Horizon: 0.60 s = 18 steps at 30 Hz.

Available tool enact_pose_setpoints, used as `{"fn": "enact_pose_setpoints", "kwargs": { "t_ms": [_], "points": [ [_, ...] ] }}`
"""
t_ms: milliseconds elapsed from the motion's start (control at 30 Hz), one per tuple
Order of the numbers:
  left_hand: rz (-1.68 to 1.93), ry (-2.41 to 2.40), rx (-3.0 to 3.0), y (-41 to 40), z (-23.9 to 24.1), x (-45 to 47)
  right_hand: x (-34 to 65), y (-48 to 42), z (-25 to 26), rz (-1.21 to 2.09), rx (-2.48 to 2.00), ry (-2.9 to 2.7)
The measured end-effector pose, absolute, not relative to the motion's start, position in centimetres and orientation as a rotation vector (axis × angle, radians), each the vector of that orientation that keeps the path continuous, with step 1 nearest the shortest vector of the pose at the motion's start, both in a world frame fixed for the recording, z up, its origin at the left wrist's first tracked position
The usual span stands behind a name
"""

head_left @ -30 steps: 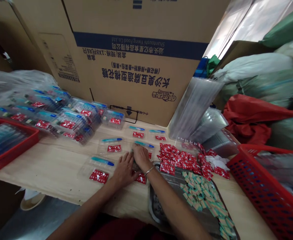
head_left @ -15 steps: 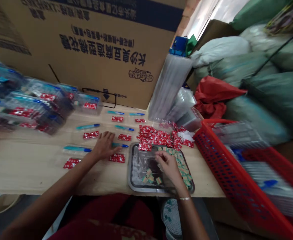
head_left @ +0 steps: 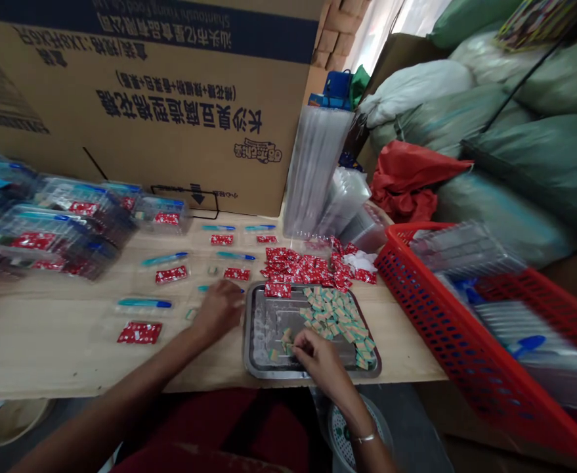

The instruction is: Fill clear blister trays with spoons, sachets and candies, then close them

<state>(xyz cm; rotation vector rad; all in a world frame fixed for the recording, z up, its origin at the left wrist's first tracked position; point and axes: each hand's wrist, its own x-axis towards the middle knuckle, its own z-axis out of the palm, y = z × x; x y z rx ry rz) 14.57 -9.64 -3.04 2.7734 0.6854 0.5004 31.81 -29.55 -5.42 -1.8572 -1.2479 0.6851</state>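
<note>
My right hand [head_left: 320, 358] is low over the metal tray [head_left: 261, 364], thumb and fingertips pinched on a small green-and-tan square [head_left: 288, 341]. More such squares [head_left: 335, 315] lie scattered across the tray's right side. At the tray's left edge is my left hand [head_left: 219, 312], its fingers drawn together; whatever they hold is hidden. Under and beside it a blue pen [head_left: 204, 288] shows partly. Clear plastic trays on the table each carry a blue pen [head_left: 144, 303] and a red packet [head_left: 139, 332]. One red packet [head_left: 278, 290] rests on the tray's back rim.
Filled clear boxes [head_left: 62, 223] are stacked at the left. A pile of red packets [head_left: 302, 266] lies behind the tray, near tall stacked clear plastic [head_left: 315, 171]. A large carton [head_left: 170, 151] blocks the back; a red basket [head_left: 430, 315] stands right.
My left hand has drawn in from the table toward the tray's left edge, its fingers closing. My right hand has moved down and left to the loose squares. The view has shifted slightly.
</note>
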Motion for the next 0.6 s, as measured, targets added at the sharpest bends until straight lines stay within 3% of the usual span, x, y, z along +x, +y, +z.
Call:
{"fn": "enact_pose_setpoints", "kwargs": {
  "t_ms": [133,300,600],
  "points": [
    [0.238,0.320,2.686,-14.8,-3.2,19.5,32.2,-29.7,-5.7,0.591,-1.871,-1.315],
    [0.208,0.425,2.353,-15.8,-4.5,22.0,31.7,-30.3,-5.9,0.317,-1.962,-1.422],
    [0.290,0.620,1.482,-16.3,-4.8,20.8,31.5,-29.3,-5.4,0.659,-1.582,-0.842]
  ]
}}
